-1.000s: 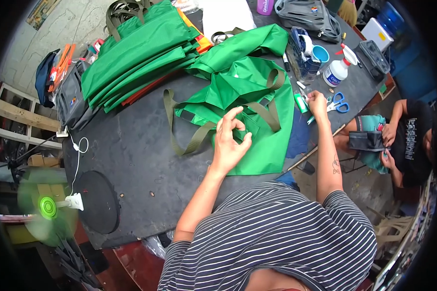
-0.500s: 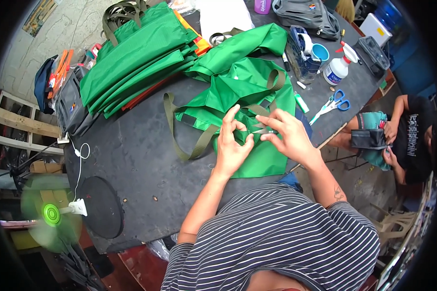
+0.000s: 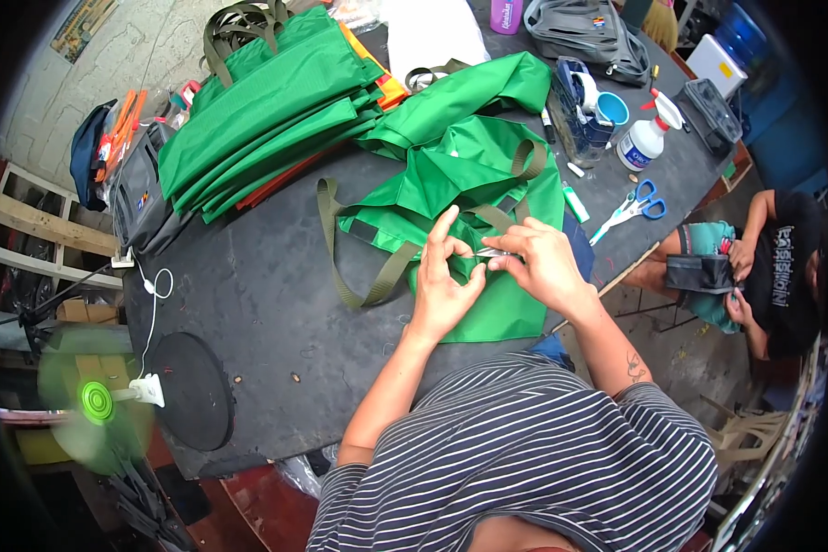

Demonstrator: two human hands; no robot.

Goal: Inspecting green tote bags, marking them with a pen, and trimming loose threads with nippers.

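Fingers of the left hand [image 3: 443, 281] are pinching the green bag [image 3: 469, 198], index raised. Right hand [image 3: 541, 262] is gripping a small metal tool [image 3: 493, 252] against it. Cup [image 3: 611, 109] contents are hidden.

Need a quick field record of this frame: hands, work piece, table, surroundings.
left hand: pinching the green fabric bag, thumb and forefinger raised
right hand: holds a small metal tool at the fabric; kind unclear
straps: olive webbing handle lies loose on the dark table
stack: folded green bags at far left
nearby: blue-handled scissors, spray bottle
other person: seated at right
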